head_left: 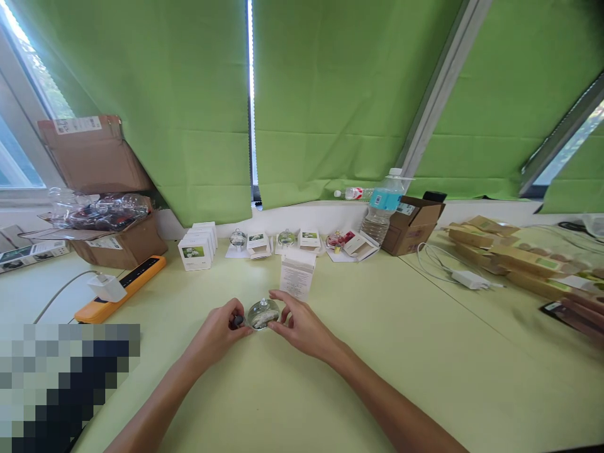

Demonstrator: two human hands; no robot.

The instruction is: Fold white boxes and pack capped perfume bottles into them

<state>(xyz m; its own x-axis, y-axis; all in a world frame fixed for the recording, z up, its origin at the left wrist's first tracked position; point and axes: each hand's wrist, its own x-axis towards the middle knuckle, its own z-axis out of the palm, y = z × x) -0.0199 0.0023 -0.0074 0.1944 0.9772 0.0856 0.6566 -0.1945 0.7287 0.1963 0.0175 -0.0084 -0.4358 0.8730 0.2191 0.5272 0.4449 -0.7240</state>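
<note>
A small clear glass globe (263, 313) with whitish filling sits between my hands, just above the pale green table (377, 377). My right hand (302, 324) grips the globe's right side with spread fingertips. My left hand (217, 332) pinches a small dark stopper (237, 321) against the globe's left side. A printed paper leaflet (297, 275) stands just beyond my right hand. Farther back are several white product boxes (197, 246) and similar glass globes (286, 238).
An orange power strip (123, 288) with a white plug (107, 288) lies left, below a cardboard box (94, 154). A water bottle (383, 207) stands at the back. Kraft boxes (507, 255), a white charger (469, 280) and a co-worker's hand (582, 318) are right.
</note>
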